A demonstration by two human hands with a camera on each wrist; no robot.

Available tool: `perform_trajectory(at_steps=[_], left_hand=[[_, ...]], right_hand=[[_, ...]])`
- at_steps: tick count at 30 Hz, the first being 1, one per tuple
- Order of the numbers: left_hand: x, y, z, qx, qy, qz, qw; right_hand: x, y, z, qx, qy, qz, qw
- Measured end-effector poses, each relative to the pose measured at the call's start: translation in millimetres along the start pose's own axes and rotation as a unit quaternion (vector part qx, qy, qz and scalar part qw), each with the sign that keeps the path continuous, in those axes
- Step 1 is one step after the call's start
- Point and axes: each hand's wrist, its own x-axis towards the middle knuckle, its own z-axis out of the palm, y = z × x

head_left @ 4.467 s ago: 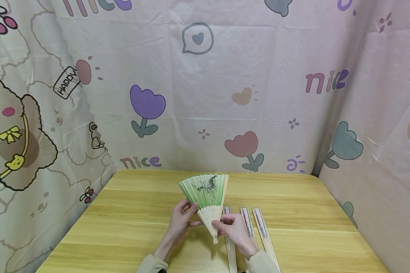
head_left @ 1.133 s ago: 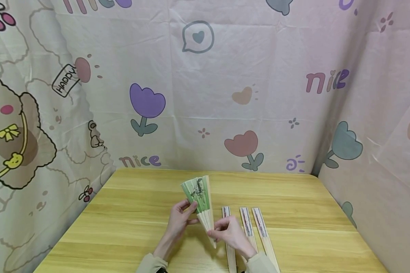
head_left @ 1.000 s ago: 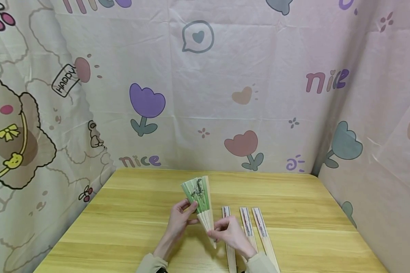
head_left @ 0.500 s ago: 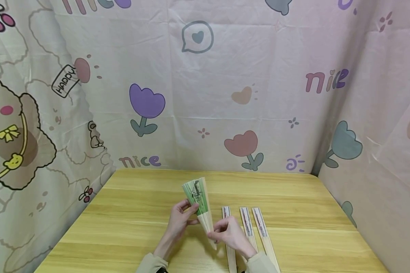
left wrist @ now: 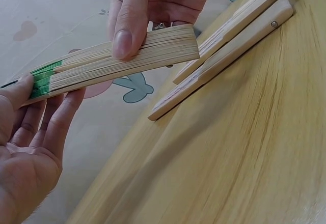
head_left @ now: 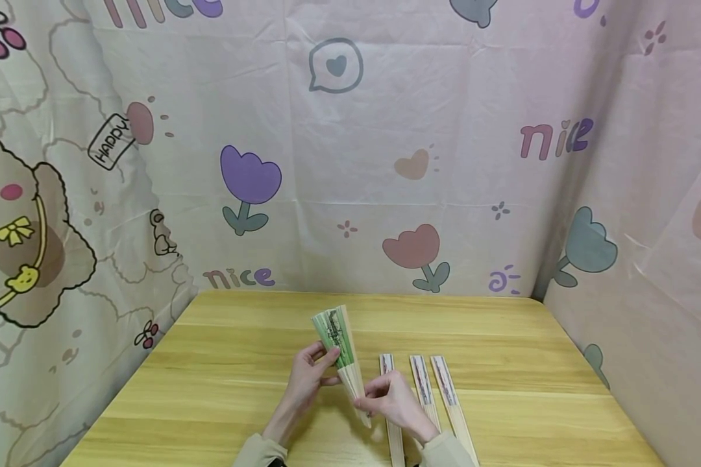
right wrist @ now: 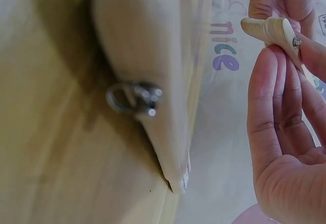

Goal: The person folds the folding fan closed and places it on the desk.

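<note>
A green folding fan (head_left: 347,364), partly folded, is held above the table between both hands. My left hand (head_left: 308,376) grips its green paper part from the left, thumb in front and fingers behind. My right hand (head_left: 394,399) pinches the bare wooden ribs near the pivot. In the left wrist view the fan's ribs (left wrist: 153,51) lie nearly stacked, with the left thumb on the green part. The right wrist view shows the fan's pivot end (right wrist: 272,29), with a metal rivet, between the right fingers.
Three closed folding fans, the left one (head_left: 387,360), the middle one (head_left: 422,376) and the right one (head_left: 446,383), lie side by side on the wooden table (head_left: 228,363), partly under the right arm. A printed curtain (head_left: 350,130) hangs behind the table.
The fan was spread wide earlier and has narrowed to a slim wedge. Its right edge has swung left toward my left hand, and my right fingers have shifted slightly lower along the ribs.
</note>
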Motion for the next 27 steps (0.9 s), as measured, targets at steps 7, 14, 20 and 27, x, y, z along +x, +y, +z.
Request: perform_trajectory(at_steps=[7,14,20,27], left_hand=[[-1.4,0.7,0.5,0.0,-0.002,0.0,1.0],[-0.8,-1.0,0.3,0.002,0.002,0.001,1.0],[-0.3,-1.3,-0.3,0.006,0.0,0.002,1.0],[-0.6,-0.5,-0.2,0.005,-0.009,0.007,0.9999]], right_hand=[[0.2,0.9,0.1,0.003,-0.007,-0.016,1.0],[-0.7,-0.1,0.6,0.023,-0.006,-0.007,1.0],[-0.7,-0.3,1.2,0.032,0.0,-0.004,0.999],[-0.6,0.4,1.6,0.023,0.0,-0.006,1.0]])
